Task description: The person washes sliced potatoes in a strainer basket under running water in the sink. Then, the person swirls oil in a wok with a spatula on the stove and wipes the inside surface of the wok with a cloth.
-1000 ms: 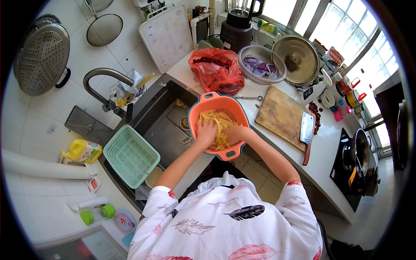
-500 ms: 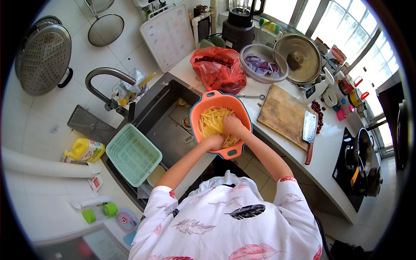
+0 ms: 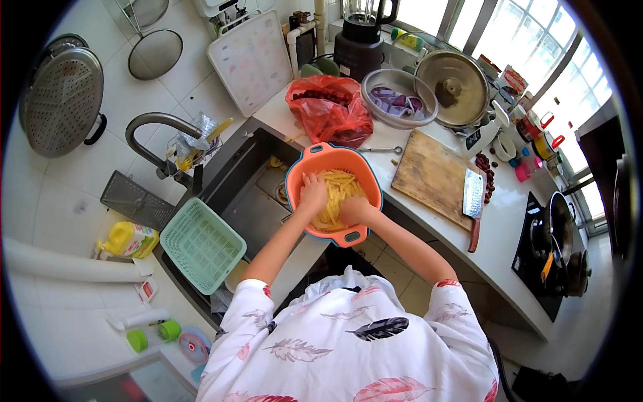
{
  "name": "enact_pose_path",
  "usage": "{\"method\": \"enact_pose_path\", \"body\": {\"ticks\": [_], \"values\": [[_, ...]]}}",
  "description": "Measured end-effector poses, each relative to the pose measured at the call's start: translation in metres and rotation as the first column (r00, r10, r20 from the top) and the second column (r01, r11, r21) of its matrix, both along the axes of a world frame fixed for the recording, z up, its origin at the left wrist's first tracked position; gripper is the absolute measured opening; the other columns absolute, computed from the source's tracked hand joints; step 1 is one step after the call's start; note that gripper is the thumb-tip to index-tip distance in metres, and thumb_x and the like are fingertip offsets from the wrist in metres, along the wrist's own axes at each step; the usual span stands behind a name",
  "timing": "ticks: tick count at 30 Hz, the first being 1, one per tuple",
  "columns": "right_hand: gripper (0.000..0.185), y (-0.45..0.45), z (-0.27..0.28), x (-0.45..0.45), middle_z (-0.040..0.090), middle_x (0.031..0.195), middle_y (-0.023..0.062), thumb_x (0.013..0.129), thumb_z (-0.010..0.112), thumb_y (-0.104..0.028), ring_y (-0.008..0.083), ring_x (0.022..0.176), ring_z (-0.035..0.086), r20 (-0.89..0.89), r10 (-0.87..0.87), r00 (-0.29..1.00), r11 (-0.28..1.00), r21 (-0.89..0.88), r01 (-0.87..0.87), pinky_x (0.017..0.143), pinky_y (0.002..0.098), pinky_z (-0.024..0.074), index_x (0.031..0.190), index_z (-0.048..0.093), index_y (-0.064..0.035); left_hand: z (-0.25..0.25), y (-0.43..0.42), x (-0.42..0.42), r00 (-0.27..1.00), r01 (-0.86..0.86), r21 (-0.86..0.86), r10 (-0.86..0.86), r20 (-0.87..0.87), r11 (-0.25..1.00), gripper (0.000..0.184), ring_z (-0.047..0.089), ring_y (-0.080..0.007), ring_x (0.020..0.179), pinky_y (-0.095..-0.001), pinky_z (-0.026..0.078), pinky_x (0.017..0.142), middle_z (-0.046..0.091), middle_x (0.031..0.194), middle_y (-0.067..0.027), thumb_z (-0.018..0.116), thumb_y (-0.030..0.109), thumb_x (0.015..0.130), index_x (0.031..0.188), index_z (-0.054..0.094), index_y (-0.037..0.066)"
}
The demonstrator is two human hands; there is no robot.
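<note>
An orange colander-like basin (image 3: 375,184) with blue-trimmed handles sits at the sink's right edge, in front of me. Pale yellow strips, which look like cut potato (image 3: 338,184), lie inside it. My left hand (image 3: 313,193) is at the basin's left inner side, its fingers apart and resting by the strips. Down among the strips on the right is my right hand (image 3: 355,210), fingers curled into them, the tips hidden.
A dark sink (image 3: 234,194) with a tap (image 3: 151,124) and green basket (image 3: 204,244) lies left. Behind the basin is a red plastic bag (image 3: 328,114). On the right, a cleaver (image 3: 473,194) lies on a cutting board (image 3: 429,177), near a stove (image 3: 536,268).
My left hand has moved from the basin's near side up to its left side, and its fingers have spread. My right hand has shifted nearer to me within the strips.
</note>
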State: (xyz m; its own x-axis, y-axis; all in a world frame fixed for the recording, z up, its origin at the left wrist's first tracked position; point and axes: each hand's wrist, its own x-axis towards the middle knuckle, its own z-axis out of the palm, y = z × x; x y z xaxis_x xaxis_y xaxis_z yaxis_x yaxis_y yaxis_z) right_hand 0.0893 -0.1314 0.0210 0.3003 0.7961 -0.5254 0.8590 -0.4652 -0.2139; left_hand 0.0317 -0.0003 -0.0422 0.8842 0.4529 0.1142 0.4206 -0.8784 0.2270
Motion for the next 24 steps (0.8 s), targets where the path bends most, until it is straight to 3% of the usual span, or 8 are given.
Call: {"method": "enact_pose_path", "body": {"ticks": [1, 3, 6, 8, 10, 14, 17, 24], "values": [[0.03, 0.001, -0.004, -0.005, 0.053, 0.105, 0.0153, 0.073, 0.051, -0.021, 0.0315, 0.094, 0.051, 0.19, -0.055, 0.98, 0.994, 0.105, 0.035, 0.077, 0.0373, 0.043, 0.097, 0.052, -0.0031, 0.001, -0.006, -0.001, 0.996, 0.047, -0.046, -0.051, -0.077, 0.998, 0.032, 0.04, -0.0373, 0.105, -0.047, 0.04, 0.081, 0.041, 0.108, -0.0197, 0.053, 0.011, 0.071, 0.101, 0.046, 0.001], [0.038, 0.009, -0.009, -0.001, 0.043, 0.116, 0.0174, 0.072, 0.051, -0.024, 0.0348, 0.105, 0.043, 0.256, -0.124, 0.959, 0.969, 0.24, 0.062, 0.082, 0.041, 0.0391, 0.105, 0.05, -0.0049, 0.018, -0.016, -0.005, 0.956, 0.105, -0.26, -0.17, -0.24, 0.96, 0.043, 0.032, -0.0398, 0.113, -0.0509, 0.031, 0.09, 0.034, 0.116, -0.0204, 0.052, 0.011, 0.071, 0.112, 0.039, 0.004], [0.05, 0.015, -0.063, 0.014, 0.028, 0.131, 0.0192, 0.073, 0.05, -0.028, 0.0384, 0.12, 0.027, 0.308, -0.218, 0.926, 0.874, 0.484, 0.045, 0.092, 0.0467, 0.0297, 0.118, 0.042, -0.0074, 0.002, -0.013, -0.012, 0.911, 0.273, -0.152, -0.306, -0.276, 0.95, 0.048, 0.025, -0.0417, 0.118, -0.0537, 0.028, 0.091, 0.03, 0.122, -0.0223, 0.05, 0.011, 0.072, 0.118, 0.037, 0.008], [0.054, 0.014, -0.075, 0.018, 0.022, 0.135, 0.019, 0.074, 0.049, -0.029, 0.0386, 0.124, 0.021, 0.304, -0.243, 0.921, 0.806, 0.592, 0.017, 0.096, 0.0487, 0.0242, 0.123, 0.037, -0.0082, 0.021, -0.009, -0.019, 0.899, 0.328, -0.114, -0.347, -0.269, 0.938, 0.053, 0.035, -0.0416, 0.111, -0.0475, 0.034, 0.088, 0.033, 0.12, -0.0243, 0.051, 0.013, 0.07, 0.12, 0.037, 0.006], [0.058, 0.008, -0.052, 0.013, 0.017, 0.136, 0.0193, 0.077, 0.046, -0.03, 0.0389, 0.126, 0.014, 0.108, -0.148, 0.983, 0.916, 0.391, 0.095, 0.098, 0.0533, 0.016, 0.129, 0.03, -0.0106, 0.035, 0.003, -0.018, 0.858, 0.314, -0.465, -0.457, -0.235, 0.828, 0.042, 0.043, -0.0361, 0.106, -0.0413, 0.038, 0.086, 0.044, 0.112, -0.0214, 0.049, 0.014, 0.071, 0.112, 0.048, 0.004], [0.073, -0.002, -0.027, 0.003, 0.012, 0.138, 0.0177, 0.071, 0.058, -0.037, 0.0385, 0.126, 0.012, 0.021, -0.022, 1.0, 1.0, -0.003, 0.022, 0.095, 0.0575, 0.02, 0.132, 0.024, -0.0142, 0.048, 0.01, -0.019, 0.955, 0.214, -0.33, -0.268, -0.128, 0.919, 0.027, 0.047, -0.0324, 0.1, -0.0385, 0.042, 0.081, 0.052, 0.103, -0.0166, 0.046, 0.014, 0.074, 0.096, 0.058, 0.003], [0.075, -0.009, 0.005, -0.007, 0.01, 0.139, 0.0168, 0.072, 0.058, -0.037, 0.0381, 0.127, 0.01, -0.058, -0.038, 0.998, 0.988, -0.153, 0.028, 0.095, 0.0567, 0.022, 0.134, 0.02, -0.0149, 0.01, 0.014, -0.019, 0.949, 0.213, -0.257, -0.262, -0.173, 0.943, 0.039, 0.038, -0.0315, 0.112, -0.0394, 0.035, 0.09, 0.04, 0.12, -0.0182, 0.046, 0.018, 0.076, 0.113, 0.046, 0.004], [0.073, -0.01, -0.038, 0.023, 0.011, 0.139, 0.0173, 0.073, 0.051, -0.032, 0.0365, 0.128, 0.006, 0.054, 0.036, 0.998, 0.999, 0.017, -0.037, 0.102, 0.0491, 0.0096, 0.134, 0.016, -0.0144, 0.041, -0.006, -0.015, 0.703, 0.171, -0.421, -0.41, -0.582, 0.891, 0.085, 0.009, -0.0369, 0.128, -0.0444, 0.013, 0.103, 0.005, 0.14, -0.0163, 0.048, 0.048, 0.074, 0.135, 0.005, 0.007]]}}
